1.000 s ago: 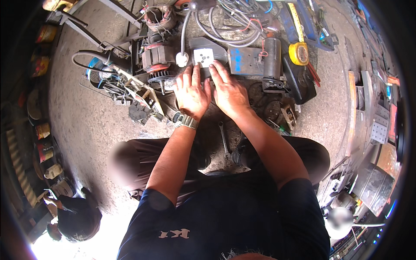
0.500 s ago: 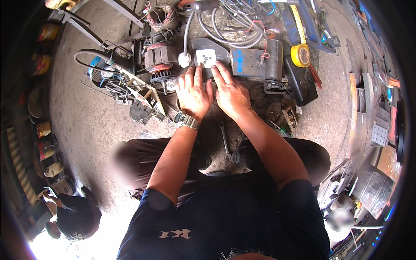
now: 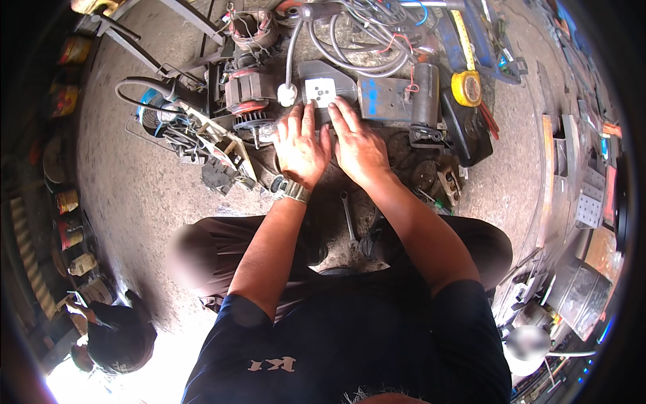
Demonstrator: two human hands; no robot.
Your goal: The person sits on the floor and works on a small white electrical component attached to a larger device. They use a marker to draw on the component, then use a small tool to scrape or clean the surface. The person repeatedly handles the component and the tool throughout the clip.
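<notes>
Head view: both bare hands work palm down at the near edge of a dark plate [image 3: 345,84], on which a white card [image 3: 320,94] with dark round marks lies flat. The left hand [image 3: 301,151] has its fingers extended and slightly spread, the foremost tips at the card's near-left corner. The right hand [image 3: 359,145] reaches in with extended fingers, the foremost tip at the card's near-right corner. Neither hand pinches anything; how hard the tips press cannot be told. Placement at two corners would steady the card against sliding or turning — the marked face is left uncovered between the hands.

At the plate's right edge stands a metal block with blue marks [image 3: 382,101], followed by a dark cylinder [image 3: 425,94]. At its left edge hangs the white end fitting [image 3: 287,94] of a grey cable, with a motor assembly [image 3: 249,92] farther left. The yellow tape measure [image 3: 466,89] sits beyond the cylinder, its blade drawn out, presumably parked within reach. A wrench [image 3: 349,219] lies on the floor [image 3: 134,188] between the feet — near the body, outside the space that the hands occupy.
</notes>
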